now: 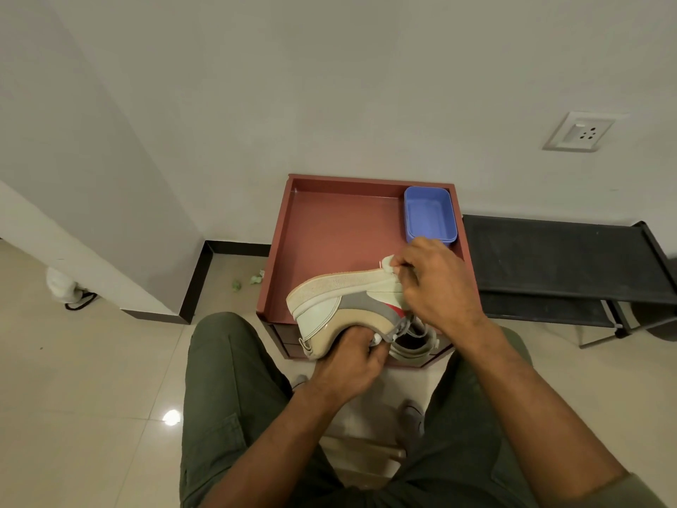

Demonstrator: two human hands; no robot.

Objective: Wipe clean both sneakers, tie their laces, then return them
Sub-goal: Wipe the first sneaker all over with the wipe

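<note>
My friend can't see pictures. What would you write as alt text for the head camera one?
A seated person tilts a pale sneaker on its side over a red tray, left hand gripping its collar while the right hand rubs a small white wipe along the sole's edge. A blue tub sits in the tray's far right corner.

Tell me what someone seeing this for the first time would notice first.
Most likely the sneaker at the centre, tipped on its side with the sole facing away, held over the front edge of a red tray-topped stand. The left hand grips its collar while the right hand presses a pale wipe to the toe end. Next, the blue tub in the stand's far right corner.
</note>
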